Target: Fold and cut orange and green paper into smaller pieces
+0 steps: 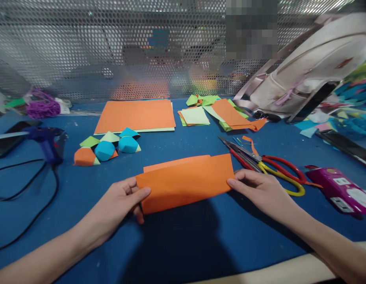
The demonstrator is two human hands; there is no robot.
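A folded sheet of orange paper [185,183] is held up a little above the blue table, its long side running across my view. My left hand [126,197] pinches its left end, thumb on the near face and fingers behind. At the right end my right hand [256,187] grips the edge between thumb and fingers. Behind the sheet's upper edge a second orange layer shows. Just beyond my right hand lie scissors [285,169] with red and yellow handles, next to a red-handled cutter [242,156]. Small folded paper pieces [104,150] in orange, blue and green sit beyond my left hand.
A stack of orange sheets [135,116] lies at the back, near green and orange scraps [197,116]. On the left are a blue glue gun [48,144] with black cable and purple yarn [42,104]. A purple device [340,189], a phone [314,101] and a pale backpack [313,63] stand right.
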